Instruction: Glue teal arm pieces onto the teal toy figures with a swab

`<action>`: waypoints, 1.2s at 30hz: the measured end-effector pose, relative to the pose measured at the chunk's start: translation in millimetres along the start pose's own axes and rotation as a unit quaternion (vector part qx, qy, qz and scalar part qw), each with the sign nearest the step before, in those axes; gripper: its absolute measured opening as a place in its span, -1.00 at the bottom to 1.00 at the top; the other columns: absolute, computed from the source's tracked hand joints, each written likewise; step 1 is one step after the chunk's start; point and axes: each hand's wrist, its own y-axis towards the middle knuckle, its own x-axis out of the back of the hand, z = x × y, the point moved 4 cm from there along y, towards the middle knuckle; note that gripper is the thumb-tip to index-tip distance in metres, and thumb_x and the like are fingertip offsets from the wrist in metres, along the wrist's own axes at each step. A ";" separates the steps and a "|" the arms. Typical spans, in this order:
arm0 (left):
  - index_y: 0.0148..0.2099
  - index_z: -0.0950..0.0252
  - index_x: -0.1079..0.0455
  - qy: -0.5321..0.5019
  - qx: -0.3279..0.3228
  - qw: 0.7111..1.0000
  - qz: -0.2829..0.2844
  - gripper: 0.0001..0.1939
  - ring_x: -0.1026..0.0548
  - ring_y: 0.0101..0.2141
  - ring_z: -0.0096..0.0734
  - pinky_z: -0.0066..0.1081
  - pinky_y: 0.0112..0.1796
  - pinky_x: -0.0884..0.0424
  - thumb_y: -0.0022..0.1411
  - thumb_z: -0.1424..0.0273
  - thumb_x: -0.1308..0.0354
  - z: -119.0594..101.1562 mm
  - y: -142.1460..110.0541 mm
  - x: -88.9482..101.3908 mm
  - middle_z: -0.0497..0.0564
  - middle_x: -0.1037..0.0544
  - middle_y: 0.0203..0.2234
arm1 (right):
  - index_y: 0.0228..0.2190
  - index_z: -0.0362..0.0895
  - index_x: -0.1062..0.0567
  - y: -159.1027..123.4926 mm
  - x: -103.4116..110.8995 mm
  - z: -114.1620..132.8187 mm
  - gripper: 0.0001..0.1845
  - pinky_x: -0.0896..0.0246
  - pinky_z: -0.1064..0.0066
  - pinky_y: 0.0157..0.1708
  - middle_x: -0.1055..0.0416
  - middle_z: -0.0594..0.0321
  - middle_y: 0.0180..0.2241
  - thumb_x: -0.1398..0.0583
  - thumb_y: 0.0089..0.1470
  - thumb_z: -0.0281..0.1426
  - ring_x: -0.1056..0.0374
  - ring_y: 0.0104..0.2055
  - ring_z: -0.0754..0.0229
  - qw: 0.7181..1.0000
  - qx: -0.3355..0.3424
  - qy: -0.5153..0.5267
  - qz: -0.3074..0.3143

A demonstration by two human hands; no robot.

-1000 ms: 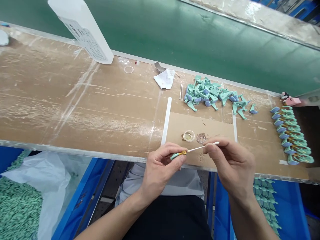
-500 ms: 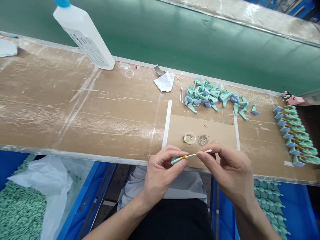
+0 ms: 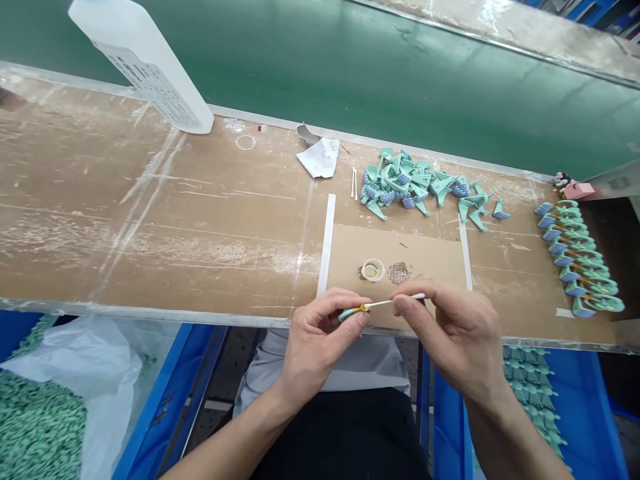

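Observation:
Between the thumb and fingers of my left hand is a small green plastic part with a yellow-gold end; much of it is hidden by the fingers. My right hand pinches a white cotton swab, its left tip touching the gold end of the part and its other tip sticking out above my fingers. Just beyond the hands, a small clear cup with a little yellowish liquid stands on a cardboard sheet, beside a round dark stain.
A pile of green and lilac parts lies behind the cardboard, two more swabs to its left. Parts stand in a row at the right. A white bottle stands at the back left. Blue bins of green parts flank my lap.
The view has shifted slightly, so the bench things sit a little further left and up. My hands keep the same grip, with the swab still at the part's gold end.

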 end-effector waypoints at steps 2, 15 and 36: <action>-0.06 0.18 -0.89 -0.011 0.008 1.000 -0.001 -0.89 -0.67 -0.29 -0.31 -0.34 -0.26 -0.66 0.42 0.30 -0.64 -0.7 -0.1 -1.4 0.11 -0.78 -0.13 | -0.22 0.01 -0.67 -6.9 -0.7 -2.4 -0.80 -0.31 0.34 -0.33 -0.65 0.38 -0.34 -0.37 0.56 -0.43 -0.49 -0.38 0.22 0.999 -0.018 0.005 -0.044; -0.05 0.18 -0.88 0.001 0.013 1.000 0.011 -0.90 -0.70 -0.27 -0.30 -0.34 -0.21 -0.68 0.44 0.30 -0.62 -4.7 0.1 -2.2 0.10 -0.80 -0.14 | -0.24 0.01 -0.66 -7.9 -8.7 -1.3 -0.79 -0.35 0.34 -0.38 -0.60 0.40 -0.41 -0.36 0.54 -0.46 -0.41 -0.47 0.24 0.998 -0.024 0.005 -0.050; -0.04 0.15 -0.89 0.014 -0.018 1.000 0.015 -0.93 -0.71 -0.16 -0.25 -0.36 -0.20 -0.65 0.45 0.34 -0.62 -0.7 -0.7 -0.5 0.12 -0.77 -0.12 | -0.24 -0.01 -0.64 -7.1 -6.3 4.2 -0.78 -0.37 0.36 -0.34 -0.62 0.36 -0.38 -0.35 0.55 -0.49 -0.36 -0.48 0.26 1.000 0.005 -0.003 -0.024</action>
